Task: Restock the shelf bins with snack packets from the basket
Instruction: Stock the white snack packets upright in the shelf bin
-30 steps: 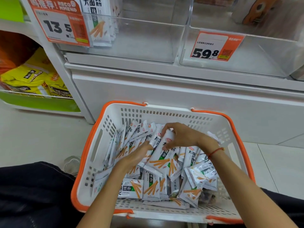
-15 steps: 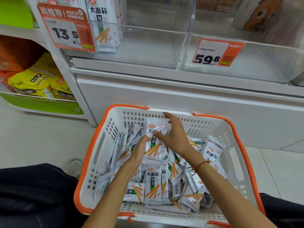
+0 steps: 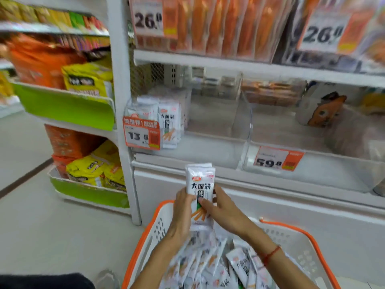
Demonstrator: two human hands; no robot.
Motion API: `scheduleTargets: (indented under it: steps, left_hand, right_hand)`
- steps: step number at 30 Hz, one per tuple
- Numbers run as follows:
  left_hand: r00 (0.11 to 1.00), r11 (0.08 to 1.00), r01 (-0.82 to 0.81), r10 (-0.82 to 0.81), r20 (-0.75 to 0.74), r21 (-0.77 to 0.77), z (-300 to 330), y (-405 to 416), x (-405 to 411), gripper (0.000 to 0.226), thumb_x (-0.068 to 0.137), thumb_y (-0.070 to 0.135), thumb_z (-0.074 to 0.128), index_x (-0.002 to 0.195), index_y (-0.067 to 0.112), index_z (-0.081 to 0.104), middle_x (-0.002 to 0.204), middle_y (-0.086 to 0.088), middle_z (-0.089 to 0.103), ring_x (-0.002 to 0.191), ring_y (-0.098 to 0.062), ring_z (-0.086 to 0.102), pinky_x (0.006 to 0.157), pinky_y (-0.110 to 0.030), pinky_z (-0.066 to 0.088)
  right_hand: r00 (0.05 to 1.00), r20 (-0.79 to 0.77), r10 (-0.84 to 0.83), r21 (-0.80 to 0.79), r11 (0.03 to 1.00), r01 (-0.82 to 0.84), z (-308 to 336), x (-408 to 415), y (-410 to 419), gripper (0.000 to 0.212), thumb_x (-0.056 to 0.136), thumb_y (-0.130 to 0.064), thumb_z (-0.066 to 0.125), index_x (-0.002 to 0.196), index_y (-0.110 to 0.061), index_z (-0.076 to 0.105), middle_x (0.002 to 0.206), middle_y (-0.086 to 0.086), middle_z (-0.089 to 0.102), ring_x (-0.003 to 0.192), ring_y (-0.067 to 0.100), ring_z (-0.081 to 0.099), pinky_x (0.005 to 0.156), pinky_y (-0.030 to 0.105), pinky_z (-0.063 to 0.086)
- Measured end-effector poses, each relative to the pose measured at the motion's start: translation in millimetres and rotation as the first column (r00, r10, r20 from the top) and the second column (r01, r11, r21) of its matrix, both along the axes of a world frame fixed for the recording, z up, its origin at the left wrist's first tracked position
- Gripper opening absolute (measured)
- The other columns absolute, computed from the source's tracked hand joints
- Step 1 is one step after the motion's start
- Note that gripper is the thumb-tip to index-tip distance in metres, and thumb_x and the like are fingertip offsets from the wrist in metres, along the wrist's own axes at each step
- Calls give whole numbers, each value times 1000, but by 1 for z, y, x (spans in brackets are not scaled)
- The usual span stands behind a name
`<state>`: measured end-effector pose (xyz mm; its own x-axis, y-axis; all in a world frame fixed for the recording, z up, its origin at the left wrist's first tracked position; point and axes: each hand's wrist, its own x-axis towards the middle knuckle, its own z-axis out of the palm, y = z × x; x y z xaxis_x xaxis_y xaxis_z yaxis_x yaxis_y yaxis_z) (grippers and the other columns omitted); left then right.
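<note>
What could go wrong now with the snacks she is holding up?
The stack of packets is only pinched between the left hand and right hand, so one from the middle might slide out and drop, perhaps outside the basket. The clear bin already has packets standing at its left end, and pushing new ones in could tip them over.

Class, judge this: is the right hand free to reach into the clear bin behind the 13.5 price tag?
Probably not yet: the right hand and left hand both grip the packet stack. The clear bin looks open-fronted, with nothing between.
</note>
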<state>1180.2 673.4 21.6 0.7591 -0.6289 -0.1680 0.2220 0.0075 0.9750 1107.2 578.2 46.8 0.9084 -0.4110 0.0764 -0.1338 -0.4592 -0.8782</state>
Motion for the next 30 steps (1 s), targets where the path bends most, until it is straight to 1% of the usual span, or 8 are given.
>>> scheduleTargets:
  steps: [2, 6, 9, 13, 18, 22, 27, 30]
  left_hand:
    - [985, 1000, 6, -7, 174, 9, 22, 1, 15, 41, 67, 50, 51, 104, 37, 62, 112, -2, 58, 108, -21, 58, 90, -44, 50]
    - [870, 984, 176, -154, 469, -5, 83, 15, 52, 25, 84, 32, 58, 107, 44, 56, 111, 23, 60, 105, 9, 54, 82, -12, 44]
    - [673, 987, 160, -134, 727, 33, 130, 22, 79, 42, 87, 19, 66, 114, 45, 46, 111, 34, 55, 107, 18, 48, 82, 1, 36]
    - [450, 999, 8, -46, 892, 48, 169, 9, 119, 50, 81, 27, 72, 118, 46, 45, 116, 22, 60, 111, 2, 53, 92, -23, 46]
    - [163, 882, -407, -186, 969, 238, 197, -3, 151, 57, 70, 38, 78, 121, 24, 54, 106, 9, 50, 111, -21, 41, 83, -30, 30]
    - [262, 761, -499, -324, 909, 414, 206, -15, 166, 71, 68, 38, 81, 129, 22, 50, 115, -5, 55, 117, -27, 40, 91, -33, 32]
    - [227, 636, -562, -496, 838, 529, 196, -32, 195, 78, 58, 51, 82, 121, 21, 47, 115, -1, 58, 112, -24, 43, 84, -34, 29]
    - [211, 603, -584, -534, 819, 543, 193, -37, 205, 96, 58, 53, 82, 136, 20, 38, 132, -2, 48, 123, -24, 37, 96, -37, 31]
  right_hand:
    - [994, 106, 4, -93, 996, 6, 20, 7, -1, 39, 95, -11, 52, 112, -43, 39, 118, -5, 57, 100, -14, 52, 86, 11, 44]
    - [949, 313, 43, -275, 960, 47, 67, 22, -10, 41, 93, -32, 57, 128, -38, 37, 124, -12, 56, 109, -1, 55, 89, 19, 45]
    - [882, 467, 63, -439, 882, 169, 102, 38, -14, 45, 89, -27, 63, 129, -27, 42, 122, -12, 56, 112, 5, 53, 90, 24, 45]
    - [797, 604, -13, -541, 727, 423, 133, 74, -22, 42, 82, -26, 67, 120, -25, 51, 109, -10, 59, 105, 14, 48, 84, 28, 40]
    - [910, 413, -35, -541, 794, 276, 139, 119, -38, 46, 80, -23, 67, 119, -25, 43, 101, -5, 63, 94, 22, 54, 70, 40, 47]
    - [971, 228, -75, -471, 864, 177, 136, 149, -50, 47, 79, -22, 70, 115, -19, 39, 101, 2, 65, 92, 27, 61, 74, 48, 51]
    - [995, -1, -97, -428, 899, 87, 126, 184, -63, 55, 74, -30, 75, 119, -16, 46, 109, 4, 64, 96, 27, 62, 83, 47, 53]
    - [988, -132, -84, -460, 888, 14, 119, 202, -66, 60, 71, -34, 77, 120, -16, 48, 112, 5, 63, 97, 27, 61, 84, 44, 53]
